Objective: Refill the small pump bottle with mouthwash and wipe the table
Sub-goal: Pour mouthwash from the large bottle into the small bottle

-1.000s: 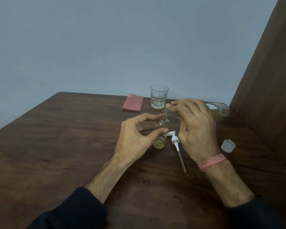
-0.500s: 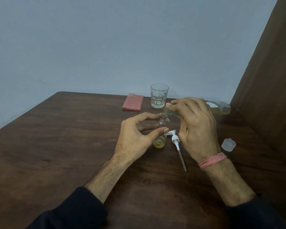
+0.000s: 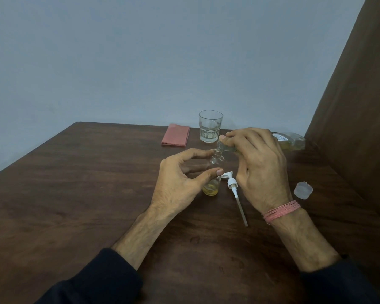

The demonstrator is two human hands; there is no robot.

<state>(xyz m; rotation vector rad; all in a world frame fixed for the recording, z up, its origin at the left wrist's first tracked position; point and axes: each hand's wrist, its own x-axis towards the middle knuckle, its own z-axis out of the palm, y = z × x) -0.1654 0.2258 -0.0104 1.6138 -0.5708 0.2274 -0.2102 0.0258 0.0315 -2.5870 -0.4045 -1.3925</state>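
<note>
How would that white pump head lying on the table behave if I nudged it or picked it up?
The pump head looks like thin plastic, so probably very light. Its long dip tube may flex a little and drip. Lying on its side on the table, it would likely pivot or roll in an arc rather than slide straight.

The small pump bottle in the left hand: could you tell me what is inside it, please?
A shallow layer of yellow liquid sits at the bottom of the small pump bottle. The left hand covers part of its side; any falling stream is unclear.

Right hand (image 3: pixel 259 170) tipping mouthwash bottle (image 3: pixel 290 142) over small pump bottle (image 3: pixel 213 181) in left hand (image 3: pixel 180 183).
</note>
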